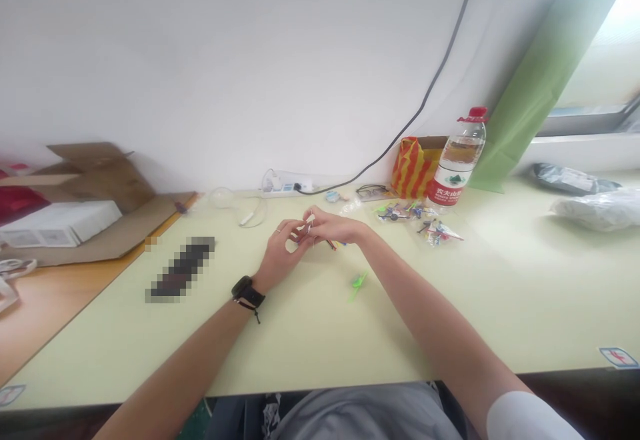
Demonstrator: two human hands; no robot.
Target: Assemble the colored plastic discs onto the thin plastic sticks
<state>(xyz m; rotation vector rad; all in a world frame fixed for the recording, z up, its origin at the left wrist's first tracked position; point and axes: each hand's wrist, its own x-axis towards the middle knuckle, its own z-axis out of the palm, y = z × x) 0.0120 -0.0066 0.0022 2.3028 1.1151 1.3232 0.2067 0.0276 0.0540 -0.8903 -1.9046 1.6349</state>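
1. Nearest the body, the table [310, 340] edge is at 6 o'clock. A black watch [243, 289] sits on the left wrist.
2. A small green plastic piece [358, 284] lies loose on the table, at about 4 o'clock from the hands and near the right forearm.
3. The left hand [277, 257] and right hand [334, 229] meet at mid-table, fingertips pressed together on a small white piece [310, 219]. Which fingers pinch it is too small to tell. Red, yellow and blue bits [334, 245] show under the right hand.
4. The white piece looks like thin, stiff plastic. It is probably very light, easy to drop and liable to snap if bent. A fingertip pinch close to its joint suits it best.
5. At 8 o'clock lies a dark blurred-out object [181, 270], well apart from the hands.
6. At 2 o'clock a clear packet of coloured parts [417, 215] is spread out. It is near enough for the right forearm to brush it.
7. Farther off at 1 to 2 o'clock stand a water bottle [459, 163] and a striped bag [411, 168], with spectacles [373, 191] beside them.
8. At 12 o'clock, against the wall, is a power strip [286, 185] with a dark cable [425, 97] rising from it.
9. At 9 to 10 o'clock are a cardboard box [107, 180] and a white carton [57, 223].
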